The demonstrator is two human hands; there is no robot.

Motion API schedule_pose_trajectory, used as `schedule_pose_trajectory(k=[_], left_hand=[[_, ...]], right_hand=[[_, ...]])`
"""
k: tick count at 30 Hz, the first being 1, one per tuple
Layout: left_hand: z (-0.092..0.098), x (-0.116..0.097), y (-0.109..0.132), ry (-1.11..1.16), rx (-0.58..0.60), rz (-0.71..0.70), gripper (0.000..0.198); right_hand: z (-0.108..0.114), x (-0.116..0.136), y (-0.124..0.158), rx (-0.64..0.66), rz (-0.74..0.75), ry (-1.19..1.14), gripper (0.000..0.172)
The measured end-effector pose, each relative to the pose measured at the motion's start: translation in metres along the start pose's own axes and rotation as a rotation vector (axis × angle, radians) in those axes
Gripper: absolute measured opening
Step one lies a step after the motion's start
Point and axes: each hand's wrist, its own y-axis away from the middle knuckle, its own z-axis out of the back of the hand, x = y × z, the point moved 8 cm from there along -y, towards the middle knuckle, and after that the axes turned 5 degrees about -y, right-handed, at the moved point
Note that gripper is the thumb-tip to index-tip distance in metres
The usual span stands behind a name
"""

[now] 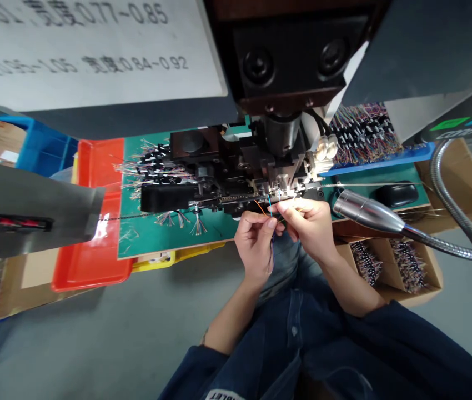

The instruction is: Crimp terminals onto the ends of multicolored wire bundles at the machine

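My left hand (pixel 256 244) and my right hand (pixel 305 226) are close together just in front of a black metal wire-crimping machine (pixel 236 172). Between the left thumb and fingers I pinch thin insulated wires, with an orange wire (pixel 261 208) and a blue wire (pixel 269 204) rising from the grip. Dark wire ends (pixel 271 256) hang below that hand. The right fingertips pinch thin wires at the machine's lit metal crimping head (pixel 286 189). The fingers hide the exact wire ends.
A green work mat (pixel 156 236) under the machine holds fanned wire bundles (pixel 155 166). A red tray (pixel 90 261) stands to the left, and a gooseneck lamp (pixel 369 211) reaches in from the right. Below it, a cardboard box (pixel 394 266) holds sorted wire bundles.
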Motion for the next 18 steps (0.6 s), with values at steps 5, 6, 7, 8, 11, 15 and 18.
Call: schedule_pose_trajectory(k=[5,6,7,8,11,15,18], left_hand=[[0.0,0.002,0.004,0.021,0.031,0.015,0.029],[0.0,0.002,0.005,0.024,0.036,0.012,0.029],[0.0,0.001,0.005,0.025,0.04,0.01,0.028],[-0.001,0.001,0.005,0.026,0.045,0.008,0.028],[-0.004,0.001,0.006,0.03,0.076,0.015,0.026],[-0.004,0.005,0.005,-0.001,0.081,0.054,0.028],[-0.001,0.006,0.004,-0.023,0.055,0.063,0.034]], right_hand=[[-0.001,0.012,0.009,-0.008,0.092,0.105,0.026],[-0.001,0.013,0.01,-0.01,0.101,0.115,0.026],[-0.001,0.014,0.01,-0.01,0.1,0.115,0.025],[-0.001,0.013,0.01,-0.005,0.087,0.104,0.024],[-0.003,0.008,0.007,0.047,0.008,0.053,0.024],[-0.001,-0.002,0.001,0.081,-0.054,0.002,0.028],[0.001,-0.011,-0.001,0.065,-0.074,-0.068,0.031]])
